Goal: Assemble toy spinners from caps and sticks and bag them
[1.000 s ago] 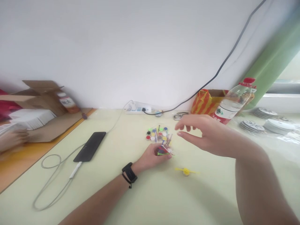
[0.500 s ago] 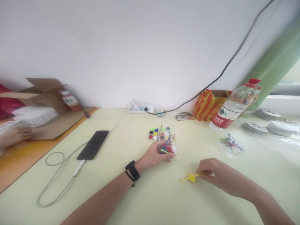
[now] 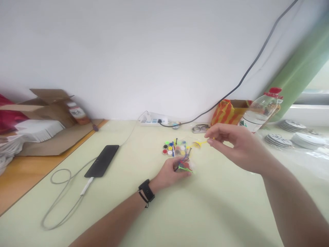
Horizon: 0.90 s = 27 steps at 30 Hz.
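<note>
My right hand point(image 3: 238, 149) is raised over the table, thumb and fingertips pinching one end of a thin yellow plastic stick with a round middle point(image 3: 197, 144). The stick's other end points left, towards a group of small coloured plastic discs point(image 3: 170, 148) on the table. Close in front of those discs, my left hand point(image 3: 168, 175) is closed around a bunch of small coloured plastic pieces point(image 3: 185, 165), with green, red and blue parts showing. Its fingers partly hide the bunch, and some clear plastic seems to lie around it.
A black phone point(image 3: 102, 160) on a cable lies to the left. Behind are a power strip point(image 3: 153, 120), glasses point(image 3: 200, 128) and a striped bag point(image 3: 221, 115). To the right stand a water bottle point(image 3: 257, 111) and stacked discs point(image 3: 279, 140). An open cardboard box point(image 3: 52, 106) is at far left.
My right hand has lifted the yellow stick up and away from me, from the near table to beside the discs. My left hand has barely moved. The other person's hand at left has mostly left view.
</note>
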{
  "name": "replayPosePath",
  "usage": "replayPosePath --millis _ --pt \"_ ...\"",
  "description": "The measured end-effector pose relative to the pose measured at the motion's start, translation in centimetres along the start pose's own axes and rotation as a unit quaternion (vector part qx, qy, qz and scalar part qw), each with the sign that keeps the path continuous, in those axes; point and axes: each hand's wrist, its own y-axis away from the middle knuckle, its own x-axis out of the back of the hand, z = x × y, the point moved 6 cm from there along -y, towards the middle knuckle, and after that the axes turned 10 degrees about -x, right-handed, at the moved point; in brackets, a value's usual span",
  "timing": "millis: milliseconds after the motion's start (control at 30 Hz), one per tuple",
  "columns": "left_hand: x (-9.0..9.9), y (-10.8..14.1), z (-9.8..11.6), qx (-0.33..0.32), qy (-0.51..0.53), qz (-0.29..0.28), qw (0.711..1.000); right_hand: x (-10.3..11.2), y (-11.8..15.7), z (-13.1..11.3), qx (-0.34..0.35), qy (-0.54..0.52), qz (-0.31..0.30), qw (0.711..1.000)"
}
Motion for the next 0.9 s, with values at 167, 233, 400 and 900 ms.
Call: replayPosePath --millis 167,233,400,900 --pt "-0.2 0.0 -0.2 -0.013 0.005 0.007 1.000 -1.7 -2.2 -0.5 -0.020 -0.001 0.007 1.000" --pt "-0.3 0.0 -0.3 -0.012 0.000 0.010 1.000 -2.7 -2.7 -0.5 -0.032 0.009 -0.008 0.999" --pt "-0.1 0.0 -0.2 -0.019 -0.031 0.022 0.999 -5.3 -3.0 -0.7 -0.041 0.054 -0.036 0.997" --pt "0.2 0.1 0.8 -0.051 -0.046 0.013 0.998 -5.5 -3.0 -1.9 -0.002 0.126 0.096 0.987"
